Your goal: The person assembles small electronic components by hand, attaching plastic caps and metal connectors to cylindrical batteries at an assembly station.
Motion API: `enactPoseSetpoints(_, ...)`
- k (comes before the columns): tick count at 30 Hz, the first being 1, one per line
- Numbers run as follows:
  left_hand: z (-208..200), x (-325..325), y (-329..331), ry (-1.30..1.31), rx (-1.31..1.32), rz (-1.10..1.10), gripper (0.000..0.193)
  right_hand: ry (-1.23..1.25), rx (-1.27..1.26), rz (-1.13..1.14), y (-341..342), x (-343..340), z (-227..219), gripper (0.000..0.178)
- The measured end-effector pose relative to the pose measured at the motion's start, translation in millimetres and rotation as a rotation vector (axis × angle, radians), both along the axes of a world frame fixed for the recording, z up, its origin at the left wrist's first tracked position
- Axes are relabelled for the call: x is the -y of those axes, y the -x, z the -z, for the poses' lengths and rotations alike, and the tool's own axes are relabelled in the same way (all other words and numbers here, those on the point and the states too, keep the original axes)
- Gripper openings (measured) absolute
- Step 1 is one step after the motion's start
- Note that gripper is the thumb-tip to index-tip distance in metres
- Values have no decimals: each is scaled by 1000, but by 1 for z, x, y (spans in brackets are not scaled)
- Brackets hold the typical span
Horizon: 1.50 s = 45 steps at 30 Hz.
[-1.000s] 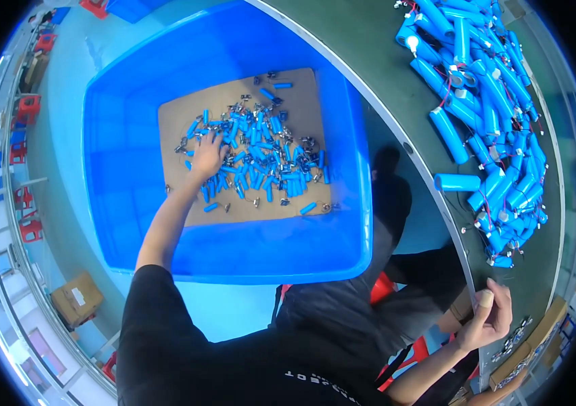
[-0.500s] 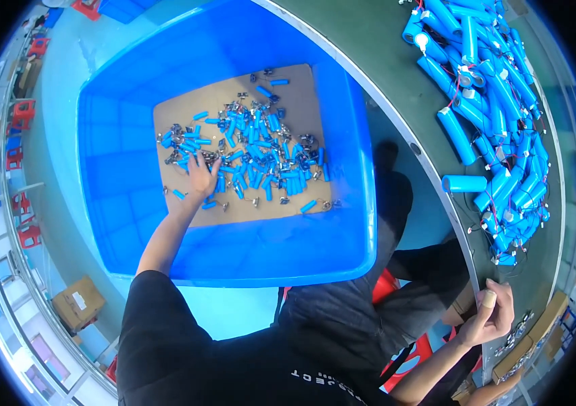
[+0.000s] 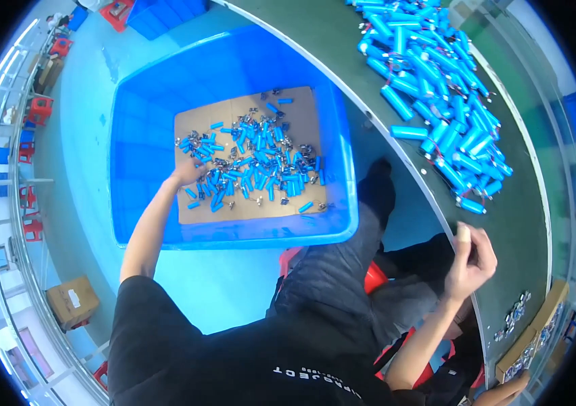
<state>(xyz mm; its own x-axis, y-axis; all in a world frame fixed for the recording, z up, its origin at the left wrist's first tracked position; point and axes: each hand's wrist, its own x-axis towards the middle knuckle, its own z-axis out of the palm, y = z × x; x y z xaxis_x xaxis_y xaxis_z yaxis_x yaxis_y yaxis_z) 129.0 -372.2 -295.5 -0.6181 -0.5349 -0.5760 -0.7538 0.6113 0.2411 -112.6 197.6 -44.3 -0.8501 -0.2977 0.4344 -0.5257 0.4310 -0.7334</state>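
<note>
Cells [image 3: 259, 161]: blue; loose in the tub [image 3: 140, 145], mostly right of the left grip [image 3: 188, 170], a small cluster just beyond it.
Left grip: low at the cells' left edge, fingers bent; whether it pinches one cannot be told.
Cardboard [image 3: 200, 214]: beneath the cells, presumably as flat lining.
Tub: around the left grip, probably placed there for easy reach.
Right grip [image 3: 472, 265]: over the edge of the table [image 3: 518, 237], fingers curled; whether the tips meet is unclear, nothing visible held.
Pile [image 3: 430, 88]: more cells, on the table beyond the right grip, apart from it.
</note>
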Motion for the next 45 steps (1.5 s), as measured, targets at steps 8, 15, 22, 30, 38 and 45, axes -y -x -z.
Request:
enactPoseSetpoints(8,-168,-90,59,25,-524,-51,44,109,115,1,7,-1,1,23)
enactPoseSetpoints(15,-275,-249,117,-152,-704,377,38,208,208,-49,15,2,1,30)
enactPoseSetpoints(22,-339,-350,157,-30,-1013,465,32,56,240,46,-2,-70,-32,35)
enactPoseSetpoints(30,-319,-361,262,293,-1292,460,34,298,274,154,-9,-148,-3,25)
enactPoseSetpoints(38,-269,-460,267,607,-1059,913,75,345,164,278,-3,-138,-4,28)
enactPoseSetpoints(45,-282,-448,267,580,-1131,885,97,137,110,422,-10,-130,-12,33)
